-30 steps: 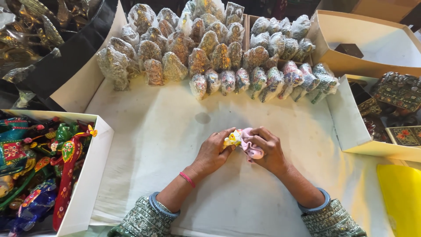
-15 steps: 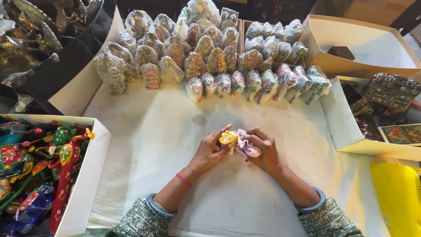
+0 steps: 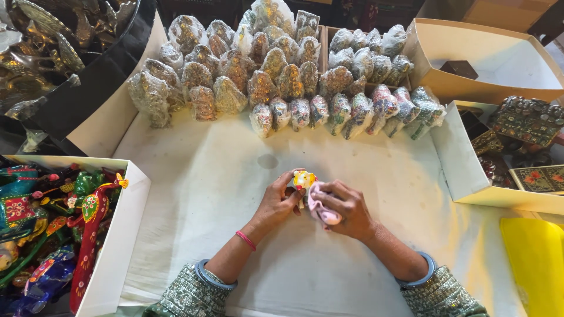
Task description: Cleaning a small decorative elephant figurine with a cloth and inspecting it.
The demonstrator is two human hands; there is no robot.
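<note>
surface: white cloth [image 3: 205, 194] | boxes: white cardboard [image 3: 117, 258]; light: soft, even

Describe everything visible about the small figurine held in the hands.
The small figurine is glossy, painted yellow and white with red dots; its shape is too small to tell. It is held above the white cloth-covered table, in the fingertips of the left hand. The right hand presses a pink cloth against its lower side.

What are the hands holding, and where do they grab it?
The left hand grips a small yellow figurine by its lower part; the right hand holds a pink cloth against it.
</note>
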